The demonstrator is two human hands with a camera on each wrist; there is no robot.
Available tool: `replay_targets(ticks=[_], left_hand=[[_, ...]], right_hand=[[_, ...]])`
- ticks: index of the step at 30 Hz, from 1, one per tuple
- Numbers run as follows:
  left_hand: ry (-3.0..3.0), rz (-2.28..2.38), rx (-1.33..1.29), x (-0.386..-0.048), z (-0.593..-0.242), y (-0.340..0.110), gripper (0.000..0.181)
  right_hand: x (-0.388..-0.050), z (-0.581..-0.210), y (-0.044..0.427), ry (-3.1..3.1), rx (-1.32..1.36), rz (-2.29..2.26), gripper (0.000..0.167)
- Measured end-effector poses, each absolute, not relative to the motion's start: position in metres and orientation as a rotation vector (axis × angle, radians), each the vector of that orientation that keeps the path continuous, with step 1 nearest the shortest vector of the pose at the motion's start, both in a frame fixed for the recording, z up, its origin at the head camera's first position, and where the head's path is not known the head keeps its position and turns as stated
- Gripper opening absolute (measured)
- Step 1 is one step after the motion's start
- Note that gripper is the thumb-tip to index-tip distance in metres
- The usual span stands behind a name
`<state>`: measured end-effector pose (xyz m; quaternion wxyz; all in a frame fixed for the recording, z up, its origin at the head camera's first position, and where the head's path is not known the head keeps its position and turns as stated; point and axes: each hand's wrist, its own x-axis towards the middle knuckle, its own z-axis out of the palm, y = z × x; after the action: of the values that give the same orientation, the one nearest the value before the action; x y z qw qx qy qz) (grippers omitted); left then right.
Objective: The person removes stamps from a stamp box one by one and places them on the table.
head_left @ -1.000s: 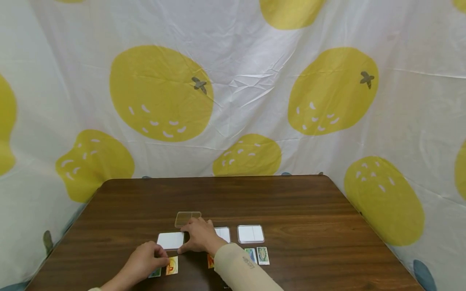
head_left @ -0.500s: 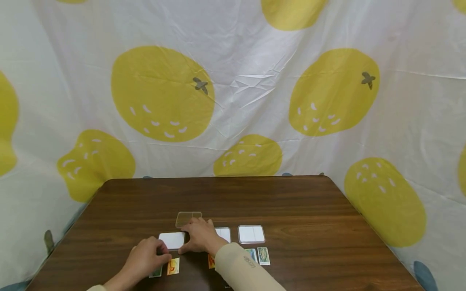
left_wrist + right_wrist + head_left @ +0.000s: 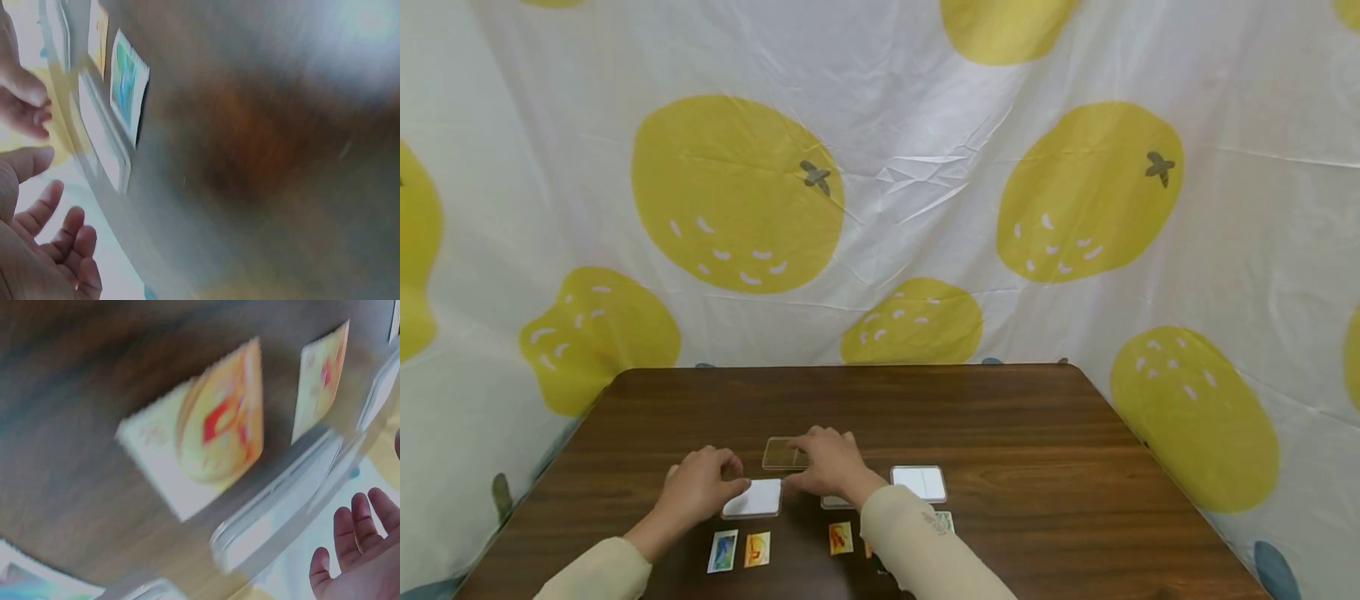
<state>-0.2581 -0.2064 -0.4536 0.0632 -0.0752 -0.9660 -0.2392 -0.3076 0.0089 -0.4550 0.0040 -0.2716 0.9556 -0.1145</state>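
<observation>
My left hand hovers at the left edge of a flat clear case with a white insert. In the left wrist view its thumb stands apart from its loosely bent fingers, with nothing seen between them. On the case's other side is my right hand, its thumb near the case's corner; whether they touch I cannot tell. The right wrist view shows its fingers relaxed and holding nothing visible. In front of the case lie a blue-green stamp and an orange stamp.
A clear lid lies behind the hands. A second case is mostly hidden under the right hand, and a third case lies to the right. A red-yellow stamp and others partly behind the sleeve lie on the brown table.
My left hand has moved forward off the stamps, uncovering the blue-green one. My right hand has shifted forward and right, away from the left case, and now covers more of the middle case.
</observation>
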Motion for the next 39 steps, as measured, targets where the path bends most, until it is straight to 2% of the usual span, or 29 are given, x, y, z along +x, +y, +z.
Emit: replay_targets(ticks=[11,18,30,39], left_hand=[[-3.013,-0.878,-0.387,-0.301,-0.455,-0.228,0.045],[-3.066,-0.824,-0.495,-0.320,-0.459,-0.224,0.056],[-3.107,-0.795,-0.488,-0.331,-0.472,-0.209,0.061],[-3.187,-0.708,-0.446,-0.335,-0.470,-0.204,0.063]], right_hand=[[-0.328,-0.457,0.036,3.007,-0.696,-0.431,0.066],[-0.337,-0.458,0.040,2.984,-0.641,-0.465,0.071],[-0.343,-0.463,0.026,2.954,-0.617,-0.382,0.071],[-0.342,-0.465,0.020,2.948,-0.595,-0.317,0.063]])
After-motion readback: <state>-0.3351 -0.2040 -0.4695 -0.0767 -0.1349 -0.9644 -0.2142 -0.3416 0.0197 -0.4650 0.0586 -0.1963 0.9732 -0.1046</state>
